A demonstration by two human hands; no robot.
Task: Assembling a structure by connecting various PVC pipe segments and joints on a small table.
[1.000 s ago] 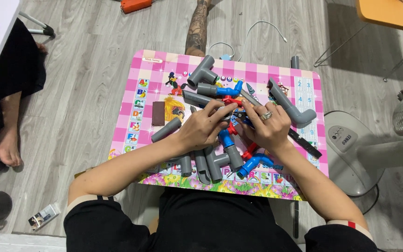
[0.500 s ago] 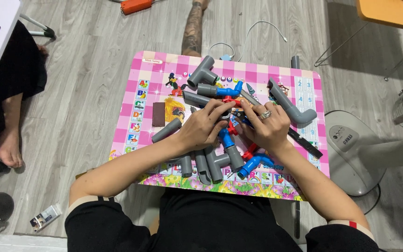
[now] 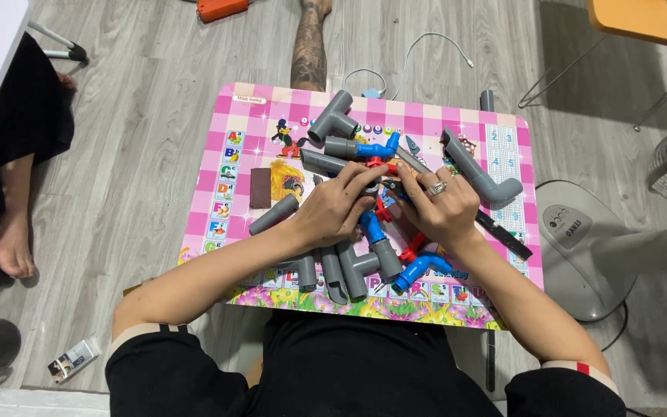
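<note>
Nearest the body, on the pink checkered folding table (image 3: 225, 166), grey plastic pipe stubs (image 3: 332, 270) and a blue elbow fitting (image 3: 418, 269) lie loose, not yet joined. Mid-table, left hand (image 3: 336, 210) and right hand (image 3: 443, 208) meet over a red-and-blue fitting cluster (image 3: 378, 207); fingers curled closed on it, exact grip hidden. Beyond, a grey tee (image 3: 333, 117) and long grey bent pipe (image 3: 479, 166) sit unattached. Judgement: assembly partway, most pieces left.

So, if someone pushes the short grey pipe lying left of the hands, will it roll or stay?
The short grey pipe looks round and smooth, so it would probably roll sideways on the flat pink table. It seems rigid, hollow plastic, likely light.
</note>
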